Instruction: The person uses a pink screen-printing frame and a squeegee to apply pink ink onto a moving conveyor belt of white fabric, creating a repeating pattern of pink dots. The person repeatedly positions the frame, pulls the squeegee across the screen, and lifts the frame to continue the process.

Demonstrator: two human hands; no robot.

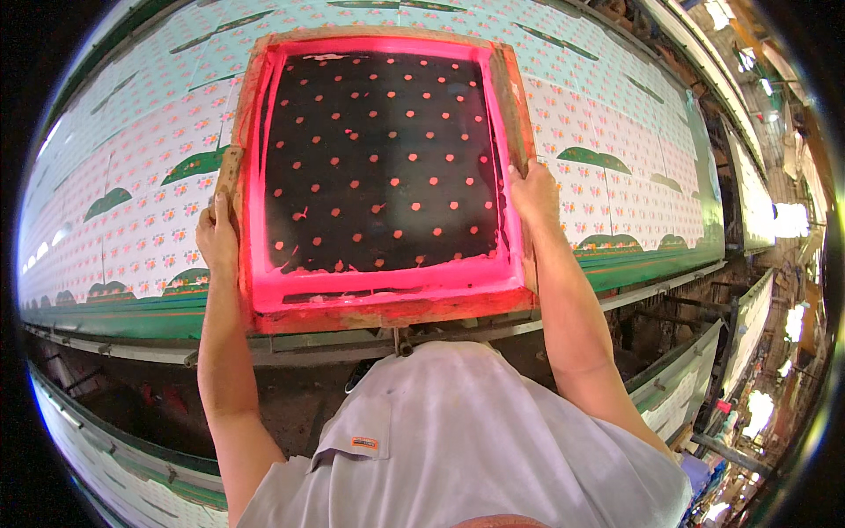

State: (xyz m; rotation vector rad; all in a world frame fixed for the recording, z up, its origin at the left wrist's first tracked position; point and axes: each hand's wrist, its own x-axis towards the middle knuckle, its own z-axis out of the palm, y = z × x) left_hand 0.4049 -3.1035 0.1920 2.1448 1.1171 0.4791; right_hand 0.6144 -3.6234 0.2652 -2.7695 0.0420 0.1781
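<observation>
A wooden silk-screen frame (458, 306), its inner edges smeared with bright pink ink, is in front of me over the printed cloth. Its dark mesh (383, 163) carries rows of small pinkish dots. My left hand (217, 236) is closed on the left side, by a short wooden strip (229, 172) fixed there. Higher up on the opposite side, my right hand (535, 192) wraps round the right wooden bar. From this view I cannot tell whether the frame rests on the cloth or hangs just above it.
White and pale-blue cloth (598, 194) with small flower prints and green patches covers the long table. A metal rail (343, 355) runs along its near edge. Another printed table (132, 480) lies at lower left. Racks and clutter (792, 264) line the right.
</observation>
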